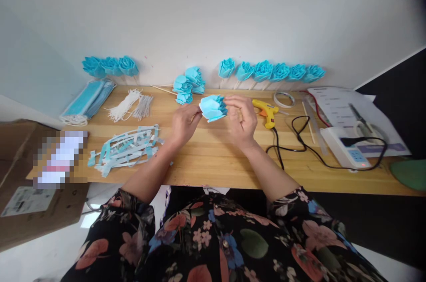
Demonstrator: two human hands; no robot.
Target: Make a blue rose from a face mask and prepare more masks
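Above the middle of the table I have a light-blue artificial flower [213, 108], lying sideways with its petal tips to the right. My left hand [185, 125] is closed in a pinch at the flower's base; any stem there is hidden by the fingers. Fingers curled, my right hand [242, 121] grips the petal edges at the flower's open end. Just behind are several finished blue flowers [190, 82] lying in a bunch on thin sticks. To the right of my right hand lies a yellow hot glue gun [266, 112].
More blue flowers lean along the wall, left [111, 66] and right [279, 71]. Face masks [89, 101], white ear loops [124, 105], grey wires [143, 107] and cut strips [128, 146] lie left. Rightward are tape [284, 99], scissors [364, 124], a power strip [348, 150] and a looping black cable [309, 158].
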